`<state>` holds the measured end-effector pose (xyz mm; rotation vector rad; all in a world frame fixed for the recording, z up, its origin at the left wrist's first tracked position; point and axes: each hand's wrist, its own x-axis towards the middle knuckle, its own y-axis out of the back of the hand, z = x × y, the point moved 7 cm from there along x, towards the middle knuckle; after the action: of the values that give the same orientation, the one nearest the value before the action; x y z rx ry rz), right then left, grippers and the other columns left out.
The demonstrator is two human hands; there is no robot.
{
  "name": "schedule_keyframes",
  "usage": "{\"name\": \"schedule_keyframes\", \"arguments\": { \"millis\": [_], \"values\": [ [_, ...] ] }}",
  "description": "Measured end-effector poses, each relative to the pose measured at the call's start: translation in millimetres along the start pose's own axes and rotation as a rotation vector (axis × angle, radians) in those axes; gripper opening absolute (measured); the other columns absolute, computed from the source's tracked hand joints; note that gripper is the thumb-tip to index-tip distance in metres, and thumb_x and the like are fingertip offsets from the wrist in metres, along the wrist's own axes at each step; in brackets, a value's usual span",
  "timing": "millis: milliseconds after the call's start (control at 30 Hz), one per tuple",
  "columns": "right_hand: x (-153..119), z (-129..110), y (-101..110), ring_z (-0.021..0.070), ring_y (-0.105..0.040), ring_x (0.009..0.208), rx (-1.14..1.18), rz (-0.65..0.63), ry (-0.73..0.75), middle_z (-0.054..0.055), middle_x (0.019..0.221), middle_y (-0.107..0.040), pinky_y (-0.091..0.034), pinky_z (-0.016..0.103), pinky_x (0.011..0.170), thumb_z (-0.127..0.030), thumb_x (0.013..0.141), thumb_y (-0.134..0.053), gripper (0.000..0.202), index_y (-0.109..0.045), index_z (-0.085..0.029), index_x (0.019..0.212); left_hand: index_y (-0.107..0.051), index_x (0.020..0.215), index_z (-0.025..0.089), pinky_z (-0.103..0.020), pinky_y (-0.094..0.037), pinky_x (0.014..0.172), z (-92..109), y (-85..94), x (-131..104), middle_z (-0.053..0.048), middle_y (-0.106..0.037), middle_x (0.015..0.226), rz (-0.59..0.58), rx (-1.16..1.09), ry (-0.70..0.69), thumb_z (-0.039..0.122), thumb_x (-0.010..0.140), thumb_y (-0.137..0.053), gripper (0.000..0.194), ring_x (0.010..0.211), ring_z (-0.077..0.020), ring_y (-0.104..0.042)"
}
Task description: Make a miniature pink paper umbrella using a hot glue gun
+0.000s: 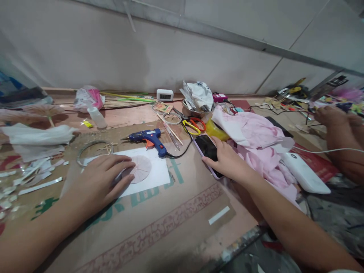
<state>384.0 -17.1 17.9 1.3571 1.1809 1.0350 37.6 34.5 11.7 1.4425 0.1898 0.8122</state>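
Note:
My left hand lies over a white sheet of paper, fingers apart, their tips touching the left edge of a thin round pale disc with fine lines radiating from its middle. On the right, my right hand grips a smartphone in a light purple case, thumb across its dark screen; the phone appears to rest on the table. Between the hands a blue hot glue gun lies on its side, a small red light on its body and its tip pointing left.
Scissors, a roll of yellow tape and pink cloth lie beyond my right hand. A white power bank sits farther right, near another person's hand. Paper scraps and a small bottle are at left.

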Motion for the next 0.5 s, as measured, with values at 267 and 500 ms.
{"name": "schedule_keyframes", "arguments": {
  "millis": [267,500],
  "values": [
    [-8,32,23,0.0258,-0.066,0.100,0.294,-0.017,0.086,0.010,0.111,-0.066,-0.055,0.040,0.091,-0.038,0.093,-0.051,0.037,-0.073,-0.021,0.118,-0.073,0.111,0.023,-0.046,-0.053,0.093,0,0.5,0,-0.009,-0.073,0.118,0.004,-0.003,0.016,0.051,0.098,-0.048,0.039,0.103,-0.0294,-0.070],
    [2,45,18,0.0239,-0.067,0.092,0.371,-0.191,0.097,0.007,0.098,-0.071,-0.056,0.037,0.084,-0.029,0.091,-0.046,0.039,-0.081,-0.023,0.109,-0.073,0.110,0.025,-0.047,-0.054,0.092,-1,0.2,0,-0.009,-0.074,0.117,0.001,0.005,0.019,0.054,0.099,-0.045,0.041,0.103,-0.0294,-0.070]
  ]
}}
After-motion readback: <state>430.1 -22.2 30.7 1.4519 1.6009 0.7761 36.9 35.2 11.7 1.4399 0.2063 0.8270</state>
